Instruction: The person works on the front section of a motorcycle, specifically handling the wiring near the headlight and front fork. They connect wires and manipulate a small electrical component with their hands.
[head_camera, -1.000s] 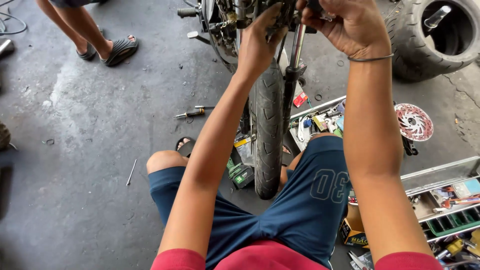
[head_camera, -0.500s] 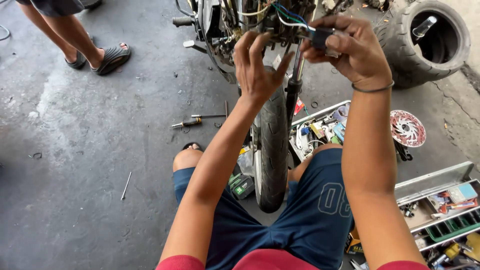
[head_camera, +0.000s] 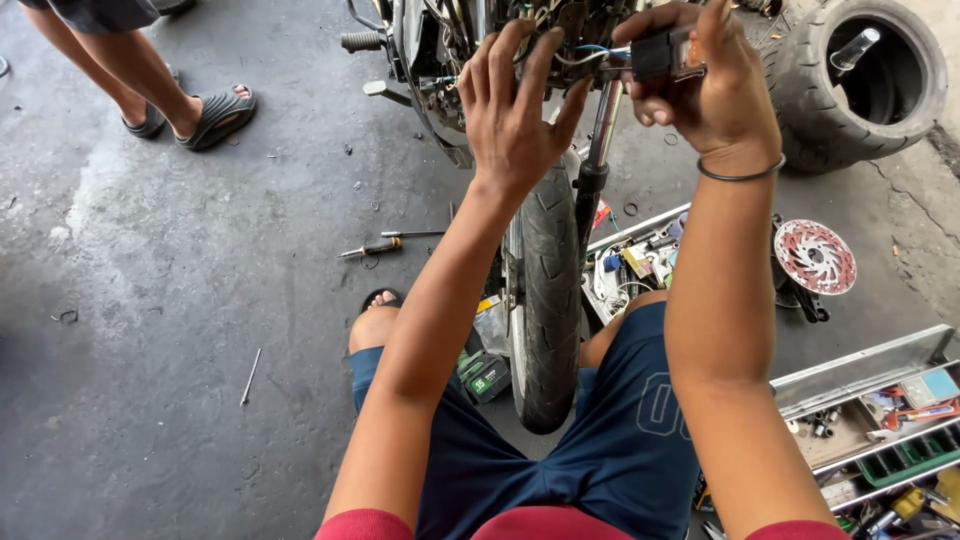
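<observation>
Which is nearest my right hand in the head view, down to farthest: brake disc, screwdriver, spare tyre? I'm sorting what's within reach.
From the right hand:
1. Spare tyre, just to its right on the floor.
2. Brake disc, lower right, by the tool tray.
3. Screwdriver, far left, past the front wheel.

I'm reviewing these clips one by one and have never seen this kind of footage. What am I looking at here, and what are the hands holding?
The camera sits on a person's head, looking down at their own arms and lap. They sit on a concrete floor with a motorcycle's front tyre between their knees. The left hand reaches into the wiring above the wheel. The right hand grips a small dark box-shaped part. A screwdriver, a brake disc and open tool trays lie around. Someone else's sandalled feet stand top left.
</observation>
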